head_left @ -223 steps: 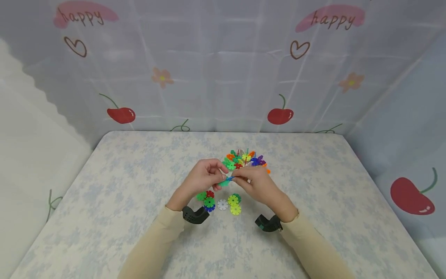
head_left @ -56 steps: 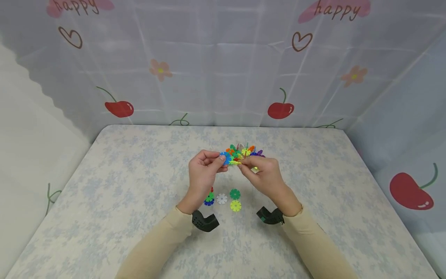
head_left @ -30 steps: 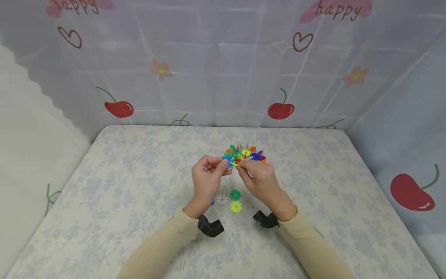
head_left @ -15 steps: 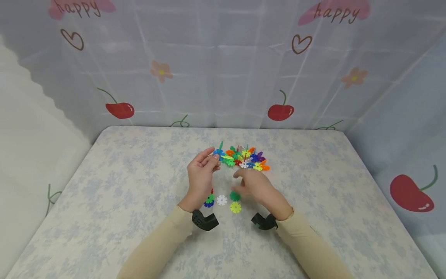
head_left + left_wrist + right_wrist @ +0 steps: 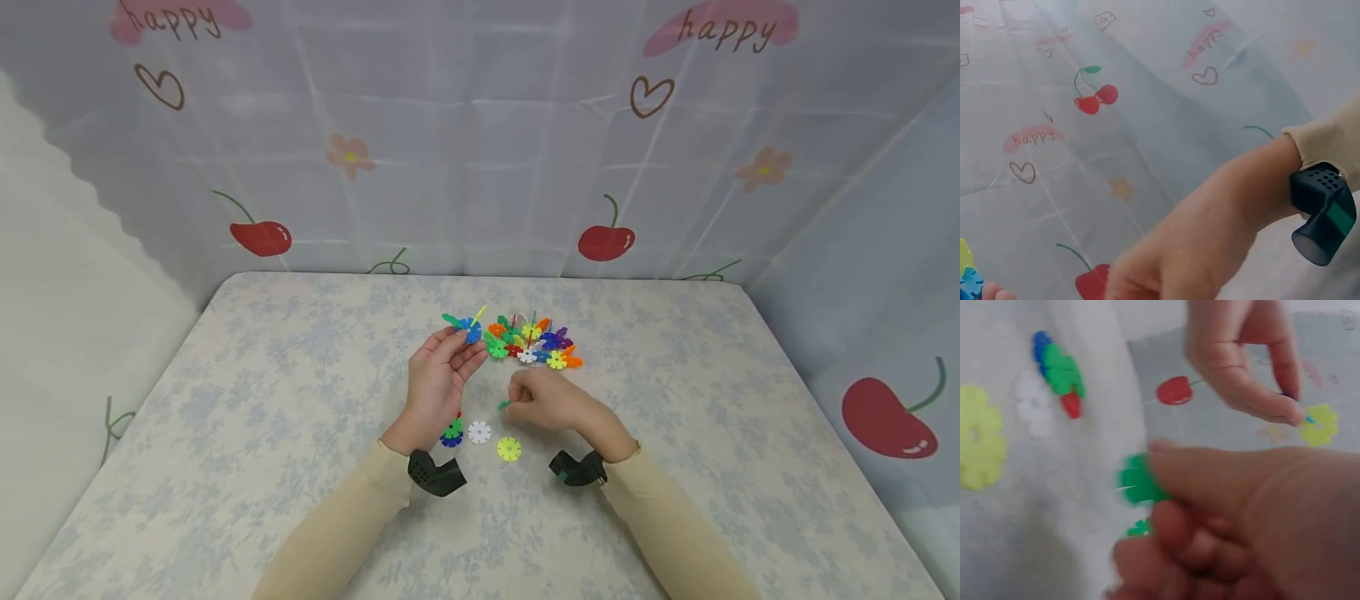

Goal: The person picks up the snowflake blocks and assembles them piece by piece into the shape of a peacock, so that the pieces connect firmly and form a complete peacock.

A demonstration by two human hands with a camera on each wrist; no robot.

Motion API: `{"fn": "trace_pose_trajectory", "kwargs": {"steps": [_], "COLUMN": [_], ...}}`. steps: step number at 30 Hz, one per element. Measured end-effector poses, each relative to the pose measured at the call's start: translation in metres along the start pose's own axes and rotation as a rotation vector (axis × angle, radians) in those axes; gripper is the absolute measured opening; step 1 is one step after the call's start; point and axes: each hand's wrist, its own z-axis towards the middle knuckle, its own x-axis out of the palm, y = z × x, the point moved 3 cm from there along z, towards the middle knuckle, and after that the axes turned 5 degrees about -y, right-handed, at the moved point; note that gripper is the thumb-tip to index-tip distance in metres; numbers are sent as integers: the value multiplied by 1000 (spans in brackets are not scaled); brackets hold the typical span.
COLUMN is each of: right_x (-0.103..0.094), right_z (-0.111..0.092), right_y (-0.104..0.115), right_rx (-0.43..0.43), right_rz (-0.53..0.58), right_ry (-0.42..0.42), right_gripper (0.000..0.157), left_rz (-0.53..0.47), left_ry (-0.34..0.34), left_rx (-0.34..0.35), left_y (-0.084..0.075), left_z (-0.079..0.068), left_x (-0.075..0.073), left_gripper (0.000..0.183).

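Observation:
My left hand [image 5: 435,375] pinches a blue notched snowflake disc [image 5: 472,332] between thumb and fingers, raised above the table. A green disc [image 5: 452,320] and a yellow disc [image 5: 478,316] are slotted into the blue one and stick out at angles. To the right and lower, my right hand [image 5: 551,398] pinches a single green snowflake disc [image 5: 1138,481], seen nearly edge-on in the head view. The left wrist view catches the blue disc [image 5: 970,284] at its lower left corner, with my right hand [image 5: 1191,244] beyond.
Behind the hands stands a cluster of joined, many-coloured discs [image 5: 527,356]. Nearer lie a loose yellow disc [image 5: 509,449], a white disc [image 5: 479,432], and an overlapping stack with a green disc [image 5: 452,428], partly behind the left wrist. A patterned cloth covers the table [image 5: 300,350].
A yellow disc was added to the blue and green piece, which the left hand has since turned and shifted left. The right hand let go, reached down and picked the green disc off the table.

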Motion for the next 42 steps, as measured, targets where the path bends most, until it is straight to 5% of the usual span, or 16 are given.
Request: {"fn": "trace_pose_trajectory", "kwargs": {"steps": [6,16,20,25,31,37,42], "right_x": [-20,-17,-17,-18,-12,-9,-25], "right_z": [-13,-19,-20,-20,-22,-21,-21], "right_y": [22,36,36,38,42,41,36], "right_rx": [-184,-476,-559,-631,-678,-665,-556], "right_rz": [216,126,20,-61,-89,-121,-76], "right_ry": [-377,-674,-746,-789,-827,-870,-869], "right_gripper": [7,9,12,14,15,15,10], "left_rz": [-32,106,189,289,267,252,340], "left_ry": [-13,24,24,8,30,56,63], "left_rx": [-54,1,34,167,234,227,231], "left_y": [4,12,13,12,17,22,20], "left_z": [-7,-17,-17,-16,-18,-18,-14], "left_x": [4,8,7,4,5,7,5], "left_gripper": [5,18,23,27,28,24,16]}}
